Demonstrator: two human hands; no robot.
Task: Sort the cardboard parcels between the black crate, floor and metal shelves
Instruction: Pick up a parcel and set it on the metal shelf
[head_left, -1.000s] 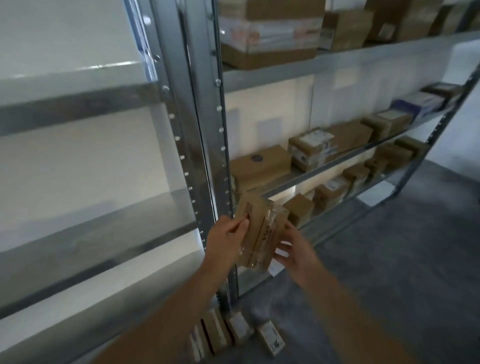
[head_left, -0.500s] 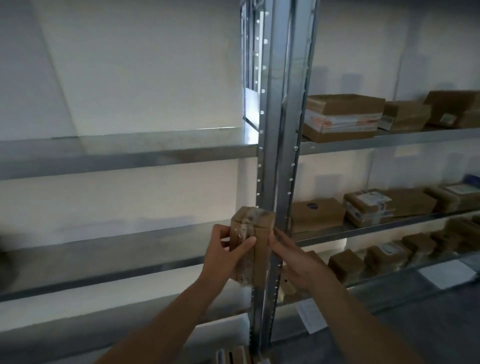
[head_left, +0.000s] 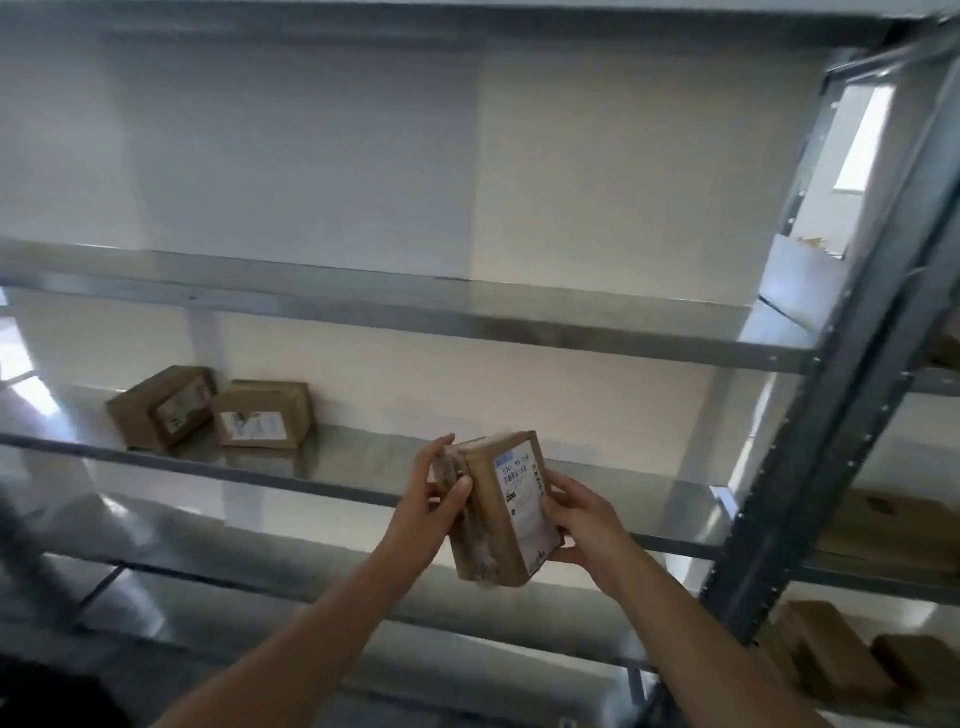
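A small cardboard parcel (head_left: 506, 512) with a white label facing me is held upright between both hands, in front of the middle metal shelf (head_left: 322, 480). My left hand (head_left: 431, 506) grips its taped left side, thumb across the front edge. My right hand (head_left: 584, 522) grips its right side, fingers curled behind the label face. Two more cardboard parcels (head_left: 163, 405) (head_left: 265, 414) lie at the left on that same shelf. The black crate is not clearly in view.
A grey steel upright (head_left: 852, 374) stands at the right, with further parcels (head_left: 831, 654) on the neighbouring rack beyond it. An upper shelf (head_left: 415, 312) runs above the hands and a lower shelf (head_left: 260, 566) below them. A white wall backs the rack.
My view has swung left and upward from the right-hand rack to the left one. Both hands carried the parcel along and turned it, so the label now faces me.
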